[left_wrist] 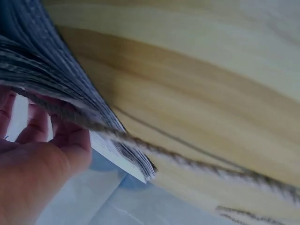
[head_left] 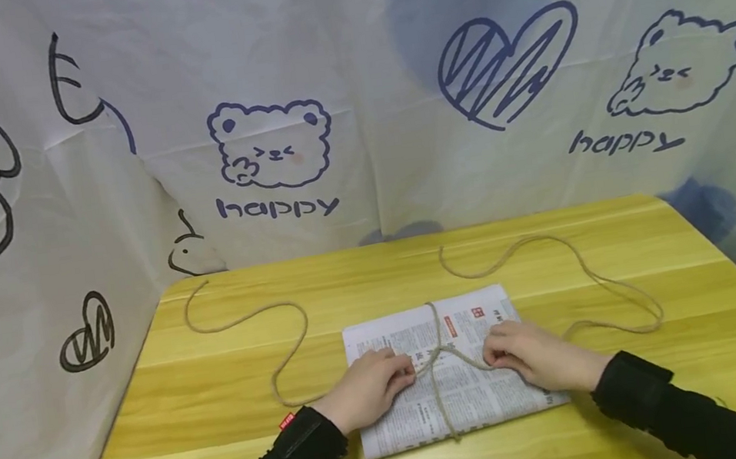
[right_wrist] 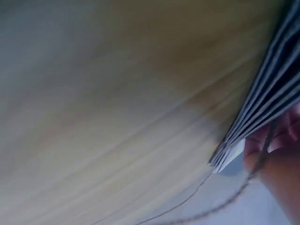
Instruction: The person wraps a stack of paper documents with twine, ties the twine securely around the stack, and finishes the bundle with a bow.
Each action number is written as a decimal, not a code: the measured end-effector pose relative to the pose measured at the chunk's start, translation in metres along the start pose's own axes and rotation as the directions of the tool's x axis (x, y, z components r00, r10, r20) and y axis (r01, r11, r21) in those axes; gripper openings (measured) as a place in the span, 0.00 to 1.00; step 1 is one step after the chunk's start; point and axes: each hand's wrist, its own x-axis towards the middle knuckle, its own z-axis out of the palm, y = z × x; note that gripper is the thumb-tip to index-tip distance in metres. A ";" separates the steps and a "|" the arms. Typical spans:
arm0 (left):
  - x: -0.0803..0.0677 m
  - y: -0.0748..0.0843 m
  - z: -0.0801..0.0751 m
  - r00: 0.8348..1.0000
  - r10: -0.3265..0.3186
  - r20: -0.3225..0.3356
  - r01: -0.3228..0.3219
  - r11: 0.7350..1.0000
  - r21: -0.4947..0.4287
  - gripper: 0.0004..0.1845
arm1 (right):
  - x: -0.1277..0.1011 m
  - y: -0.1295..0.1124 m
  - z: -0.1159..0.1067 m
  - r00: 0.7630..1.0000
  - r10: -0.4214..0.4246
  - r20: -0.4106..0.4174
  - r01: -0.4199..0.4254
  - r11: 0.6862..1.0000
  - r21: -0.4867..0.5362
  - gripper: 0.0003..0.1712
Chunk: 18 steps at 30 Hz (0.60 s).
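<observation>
Stack of newspapers [head_left: 445, 370] sits at the near-middle of the tabletop [head_left: 175, 410], close to its near edge, slightly skewed. Twine [head_left: 436, 344] runs over it from far edge to near edge, and two strands cross on top at the centre.

Left hand [head_left: 368, 388] rests on the left half of the stack, fingers curled and pinching the twine just left of the crossing. Right hand [head_left: 531, 355] mirrors it on the right half, fingertips pressed together on its strand. Left wrist view shows the twine [left_wrist: 187, 161] taut over the paper edge [left_wrist: 117, 145], with the fingers [left_wrist: 65, 140] under it; the right wrist view is too blurred to read the grip.

Risks, my read:
- Both grips are fingertip pinches near the crossing. Uneven pull and the crossing slides off-centre, so the wrap goes slack.
- The stack is loose sheets. A sideways tug could fan or skew them, and the corner nearest the right hand looks most exposed.
- The long free ends loop out toward the far left corner [head_left: 240, 320] and the right edge [head_left: 599, 284]. They could snag on the table edge or a sleeve [head_left: 300, 455] and jerk the knot.
- Twine cutting into the top sheet's edge could tear it.

Writing: the backdrop [head_left: 352, 107] says "happy" twice, under cartoon bears, and has a scribbled heart. Newspaper print is too small to read. Red tag on the left cuff [head_left: 286, 421] is illegible.
</observation>
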 end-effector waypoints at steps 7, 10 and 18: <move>-0.004 -0.005 0.000 0.997 0.081 -0.022 -0.079 0.995 0.063 0.07 | -0.020 0.004 -0.009 0.998 0.020 0.060 -0.022 0.999 0.034 0.12; -0.010 -0.014 -0.002 0.998 0.052 -0.031 -0.052 0.999 0.002 0.10 | -0.032 0.008 -0.018 0.979 0.150 0.138 -0.165 0.980 0.106 0.09; -0.043 -0.046 -0.013 0.988 -0.153 0.003 0.151 0.968 -0.198 0.19 | -0.057 0.027 -0.031 0.916 0.316 0.248 -0.389 0.852 0.349 0.06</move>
